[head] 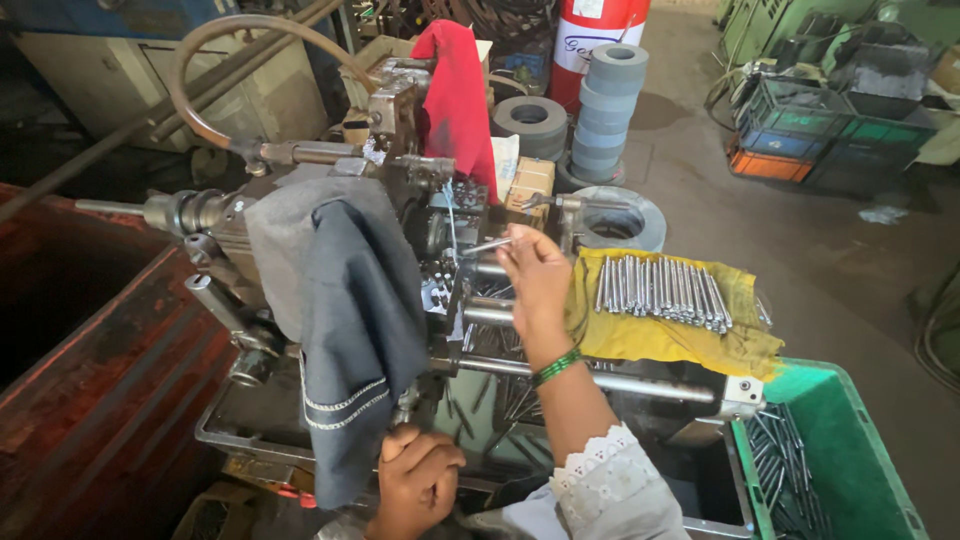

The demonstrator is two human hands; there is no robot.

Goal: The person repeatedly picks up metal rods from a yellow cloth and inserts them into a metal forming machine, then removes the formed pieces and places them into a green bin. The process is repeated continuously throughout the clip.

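The right hand [535,275] pinches a thin metal pin [487,245] between thumb and fingertips, its tip pointing left into the machine [400,180]; a green bangle [557,366] sits on the wrist. The left hand [418,482], below and to the left, is curled shut around something at the machine's lower edge, hidden under a hanging dark cloth [360,330]. Just right of the right hand, a row of pins [660,290] lies on a yellow cloth [690,345]. Further right and lower, a green crate [850,450] holds more pins. Beyond the hands hangs a red cloth [455,90], with grinding wheels [610,100] stacked on the concrete floor [800,250].
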